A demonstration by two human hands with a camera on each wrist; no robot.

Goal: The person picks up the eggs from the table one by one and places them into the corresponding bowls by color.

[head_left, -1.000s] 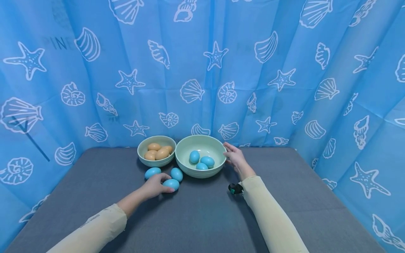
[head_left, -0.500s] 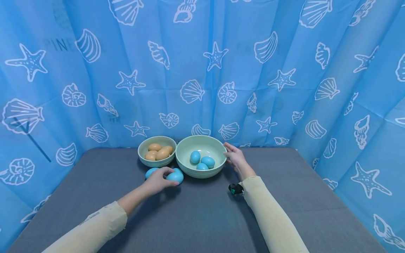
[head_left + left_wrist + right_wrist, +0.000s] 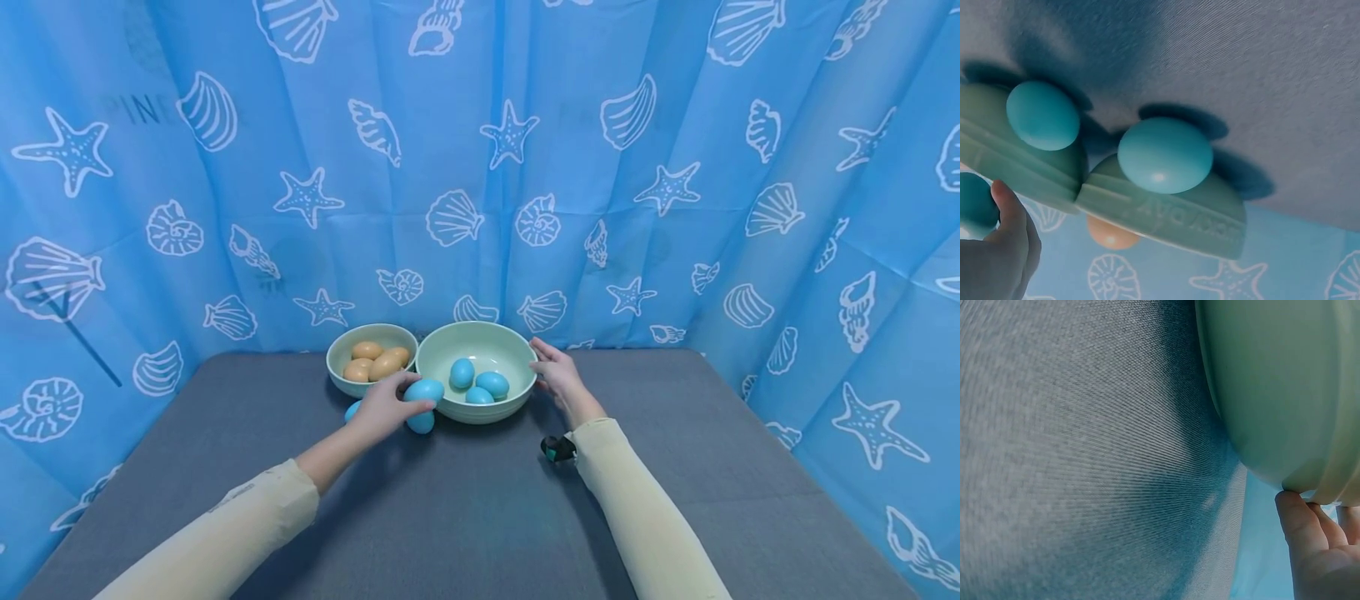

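My left hand pinches a blue egg between thumb and fingers, raised beside the larger green bowl. Below it a second blue egg lies on the table; a third blue egg is mostly behind the left hand. In the left wrist view both table eggs show in full. Three blue eggs lie inside the larger bowl. On that bowl's right side, my right hand touches the wall near the rim; the right wrist view shows its fingertips against the outside.
A smaller green bowl with several tan eggs stands against the larger bowl's left side. Grey cloth covers the table. Behind it hangs a blue curtain with shells and starfish. A small black device is at the right wrist.
My left hand has lifted one blue egg off the table and carried it up and right, towards the larger bowl. The right hand stays at the bowl's side.
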